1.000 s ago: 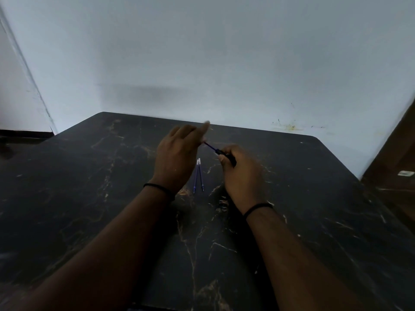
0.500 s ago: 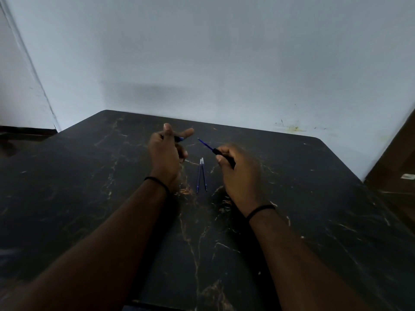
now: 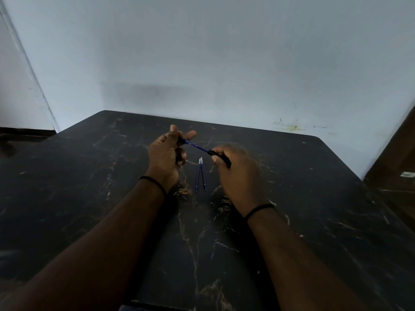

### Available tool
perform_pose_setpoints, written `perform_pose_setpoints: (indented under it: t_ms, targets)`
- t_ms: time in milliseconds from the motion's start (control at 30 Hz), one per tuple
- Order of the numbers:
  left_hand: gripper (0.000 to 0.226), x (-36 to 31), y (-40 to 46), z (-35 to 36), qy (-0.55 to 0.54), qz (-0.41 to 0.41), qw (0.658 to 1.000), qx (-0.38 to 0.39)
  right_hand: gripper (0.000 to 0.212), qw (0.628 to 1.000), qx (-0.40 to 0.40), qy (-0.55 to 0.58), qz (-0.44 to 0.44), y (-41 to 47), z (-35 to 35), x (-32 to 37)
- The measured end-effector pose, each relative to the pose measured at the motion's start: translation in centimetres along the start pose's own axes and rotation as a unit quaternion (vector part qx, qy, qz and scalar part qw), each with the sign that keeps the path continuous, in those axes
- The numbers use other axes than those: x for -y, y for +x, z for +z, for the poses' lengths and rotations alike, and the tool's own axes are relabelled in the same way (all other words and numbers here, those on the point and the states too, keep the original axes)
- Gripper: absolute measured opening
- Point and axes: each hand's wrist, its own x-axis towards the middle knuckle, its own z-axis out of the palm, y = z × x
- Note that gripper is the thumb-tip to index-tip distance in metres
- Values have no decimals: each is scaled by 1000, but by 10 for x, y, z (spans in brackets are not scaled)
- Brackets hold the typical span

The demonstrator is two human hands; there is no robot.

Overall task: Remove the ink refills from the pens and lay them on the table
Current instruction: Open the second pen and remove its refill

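From the head view, my left hand (image 3: 165, 151) now pinches the blue refill (image 3: 197, 147) it had let go of a moment ago; my right hand (image 3: 233, 169) grips the pen (image 3: 221, 156). Two refills (image 3: 200, 175) already lie on the table (image 3: 89, 176), so this third should slide out next.

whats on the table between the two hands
In the head view, two blue refills lie side by side on the dark table, between the left hand and right hand.
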Motion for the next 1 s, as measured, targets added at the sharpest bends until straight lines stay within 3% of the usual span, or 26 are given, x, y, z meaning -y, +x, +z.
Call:
perform_pose_setpoints:
  t_ms: [500, 1000]
  targets:
    - [32, 3, 0, 0, 65, 48, 996, 32, 9, 1000, -13, -27, 3, -1, 0, 0]
    - [34, 7, 4, -3, 54, 35, 998, 24, 15, 997, -5, -71, -23, 0, -4, 5]
